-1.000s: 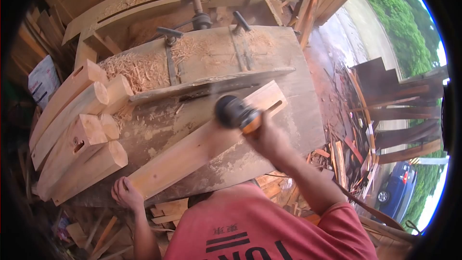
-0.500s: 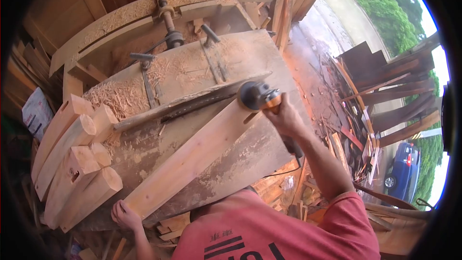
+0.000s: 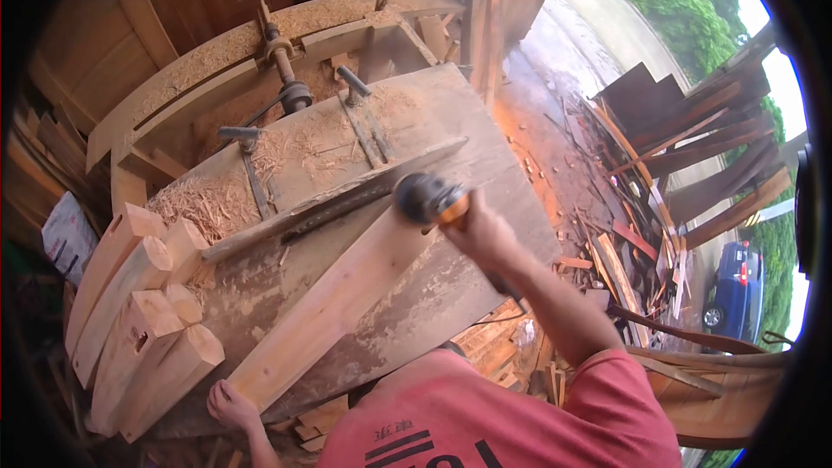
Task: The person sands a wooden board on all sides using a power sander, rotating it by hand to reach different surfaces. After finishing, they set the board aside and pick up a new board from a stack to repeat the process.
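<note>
My right hand (image 3: 481, 231) is wrapped round the orange-and-black body of a power grinder (image 3: 430, 198). The grinder's round head lies against the far end of a long pale wooden board (image 3: 334, 299), and that part is slightly blurred. At the board's near end, lower left, my left hand (image 3: 232, 406) grips the end with its fingers curled at the edge. The board rests diagonally across a worn worktable (image 3: 416, 295). A long fence (image 3: 347, 186) runs beyond it.
Several shaped wooden pieces (image 3: 143, 329) are stacked at the table's left. Shavings (image 3: 204, 204) and metal clamps (image 3: 353, 82) lie beyond the fence. Scrap wood (image 3: 620, 269) covers the ground at right, near dark planks (image 3: 685, 121). A blue car (image 3: 735, 295) stands outside.
The grinder and my right hand have shifted left and slightly down in view. The view itself has also moved a little. My left hand is still at the board's near end.
</note>
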A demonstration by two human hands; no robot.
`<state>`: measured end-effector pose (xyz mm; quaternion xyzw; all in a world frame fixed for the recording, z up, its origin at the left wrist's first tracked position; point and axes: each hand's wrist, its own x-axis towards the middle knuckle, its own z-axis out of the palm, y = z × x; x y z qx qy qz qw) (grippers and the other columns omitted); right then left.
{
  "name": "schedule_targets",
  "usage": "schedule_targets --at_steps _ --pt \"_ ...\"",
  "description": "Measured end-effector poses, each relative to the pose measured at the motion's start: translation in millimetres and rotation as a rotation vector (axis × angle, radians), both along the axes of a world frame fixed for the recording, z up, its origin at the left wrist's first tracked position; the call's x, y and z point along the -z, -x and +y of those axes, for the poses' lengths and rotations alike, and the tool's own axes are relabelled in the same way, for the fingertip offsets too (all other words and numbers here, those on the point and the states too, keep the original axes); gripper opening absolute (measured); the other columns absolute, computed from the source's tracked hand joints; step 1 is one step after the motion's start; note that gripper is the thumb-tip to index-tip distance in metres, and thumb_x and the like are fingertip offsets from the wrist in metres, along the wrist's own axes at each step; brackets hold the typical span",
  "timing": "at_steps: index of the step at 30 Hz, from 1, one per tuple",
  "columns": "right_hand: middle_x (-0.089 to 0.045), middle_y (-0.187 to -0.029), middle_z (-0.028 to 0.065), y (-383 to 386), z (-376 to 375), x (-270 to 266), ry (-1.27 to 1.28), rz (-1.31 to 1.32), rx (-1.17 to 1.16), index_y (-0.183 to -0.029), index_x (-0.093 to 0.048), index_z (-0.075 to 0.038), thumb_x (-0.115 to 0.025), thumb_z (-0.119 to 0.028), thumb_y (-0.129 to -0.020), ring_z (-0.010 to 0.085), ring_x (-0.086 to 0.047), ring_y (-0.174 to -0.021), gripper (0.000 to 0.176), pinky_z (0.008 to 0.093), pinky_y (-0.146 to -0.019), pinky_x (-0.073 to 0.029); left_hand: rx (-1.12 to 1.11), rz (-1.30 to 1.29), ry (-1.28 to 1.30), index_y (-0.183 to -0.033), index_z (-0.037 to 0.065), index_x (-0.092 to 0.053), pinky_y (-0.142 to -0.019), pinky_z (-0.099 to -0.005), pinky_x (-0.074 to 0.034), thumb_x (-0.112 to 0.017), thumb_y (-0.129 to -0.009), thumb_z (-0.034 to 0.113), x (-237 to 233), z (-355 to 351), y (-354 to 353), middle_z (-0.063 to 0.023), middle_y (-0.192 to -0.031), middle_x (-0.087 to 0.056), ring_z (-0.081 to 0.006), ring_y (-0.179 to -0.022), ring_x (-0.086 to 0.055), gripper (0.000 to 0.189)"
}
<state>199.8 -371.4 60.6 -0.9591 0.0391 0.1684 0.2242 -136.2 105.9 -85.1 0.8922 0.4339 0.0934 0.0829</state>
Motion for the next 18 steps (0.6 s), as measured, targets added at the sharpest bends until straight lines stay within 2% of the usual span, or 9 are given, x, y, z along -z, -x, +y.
schedule_targets --at_steps 1,3,4,8,9,11,18 --pt "-0.070 -0.093 0.0294 16 15 -5 -0.012 0.067 0.023 -0.123 -0.040 -0.003 -0.075 -0.037 -0.089 0.0481 -0.071 -0.090 0.060 0.0552 -0.076 -0.057 -0.004 -0.011 0.008 -0.111 0.000 -0.073 -0.108 -0.0467 -0.041 -0.052 -0.104 0.035 2 1 1 -0.0144 -0.118 -0.071 -0.0361 -0.118 -0.058 0.041" --pt "-0.070 -0.092 0.0276 52 36 -3 -0.067 0.076 -0.162 -0.125 -0.040 -0.003 -0.076 -0.037 -0.089 0.0470 -0.072 -0.085 0.062 0.0554 -0.072 -0.058 -0.011 -0.009 0.019 -0.111 0.000 -0.073 -0.108 -0.0465 -0.041 -0.053 -0.104 0.035 1 0 0 -0.0143 -0.118 -0.071 -0.0359 -0.119 -0.058 0.041" --pt "-0.070 -0.091 0.0254 62 34 6 -0.087 -0.038 -0.284 -0.128 -0.040 -0.003 -0.076 -0.038 -0.089 0.0448 -0.072 -0.080 0.063 0.0542 -0.068 -0.059 -0.014 0.001 0.024 -0.111 0.000 -0.073 -0.107 -0.0463 -0.041 -0.053 -0.104 0.035 -3 -2 -2 -0.0142 -0.118 -0.071 -0.0357 -0.119 -0.059 0.041" --pt "-0.071 -0.094 0.0249 35 -1 -1 0.007 -0.003 -0.088 -0.122 -0.041 -0.004 -0.076 -0.037 -0.088 0.0453 -0.073 -0.081 0.059 0.0537 -0.064 -0.058 -0.044 0.009 -0.011 -0.112 0.000 -0.074 -0.107 -0.0457 -0.042 -0.054 -0.104 0.036 0 -3 -1 -0.0147 -0.118 -0.071 -0.0351 -0.119 -0.059 0.041" --pt "-0.071 -0.095 0.0267 23 -14 -6 -0.030 0.055 0.009 -0.121 -0.041 -0.004 -0.076 -0.037 -0.088 0.0466 -0.072 -0.085 0.058 0.0539 -0.069 -0.058 -0.036 0.010 -0.005 -0.112 0.000 -0.074 -0.107 -0.0458 -0.042 -0.054 -0.104 0.036 0 -3 0 -0.0147 -0.118 -0.071 -0.0350 -0.118 -0.060 0.041" --pt "-0.071 -0.095 0.0284 10 -40 5 0.013 -0.096 0.013 -0.120 -0.040 -0.004 -0.075 -0.037 -0.089 0.0479 -0.071 -0.089 0.057 0.0546 -0.075 -0.056 -0.014 0.008 0.002 -0.112 0.000 -0.074 -0.107 -0.0459 -0.042 -0.054 -0.104 0.037 -2 -1 -1 -0.0147 -0.118 -0.071 -0.0346 -0.118 -0.060 0.042" --pt "-0.069 -0.098 0.0320 18 -51 -1 -0.011 -0.044 0.078 -0.123 -0.039 -0.004 -0.076 -0.038 -0.088 0.0519 -0.068 -0.096 0.061 0.0569 -0.080 -0.053 0.007 0.014 -0.008 -0.111 0.002 -0.075 -0.106 -0.0458 -0.042 -0.055 -0.104 0.037 8 6 6 -0.0130 -0.117 -0.072 -0.0337 -0.118 -0.061 0.041"
